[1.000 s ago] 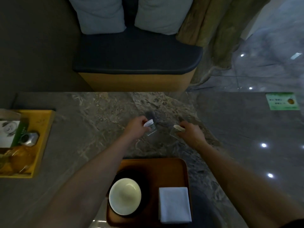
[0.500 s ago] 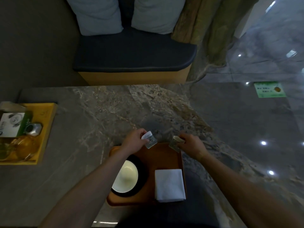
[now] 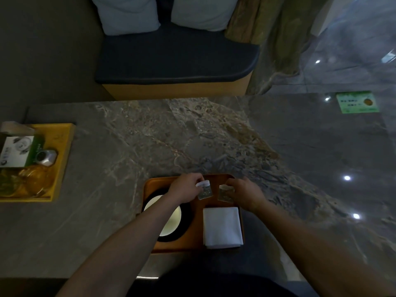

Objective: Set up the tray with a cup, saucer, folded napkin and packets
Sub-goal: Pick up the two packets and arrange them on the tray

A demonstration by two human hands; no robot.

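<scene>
A brown wooden tray [image 3: 154, 183] lies on the marble table near me. On its left side a white cup [image 3: 171, 221] stands on a dark saucer [image 3: 186, 219], partly hidden by my left forearm. A folded white napkin [image 3: 222, 227] lies on the tray's right side. My left hand [image 3: 186, 187] pinches a small clear packet [image 3: 204, 190] over the tray's far part. My right hand [image 3: 244, 192] pinches a second small packet [image 3: 224, 195] right beside it, just above the napkin.
A yellow tray [image 3: 62, 159] at the table's left edge holds a green-and-white box [image 3: 17, 151], a silver-capped item [image 3: 46, 157] and amber glassware. A green card [image 3: 356, 102] lies far right. Beyond the table stands a cushioned bench [image 3: 175, 61].
Both hands have carried their packets from the bare marble beyond the tray back toward me. They are now over the tray's far part, closer together.
</scene>
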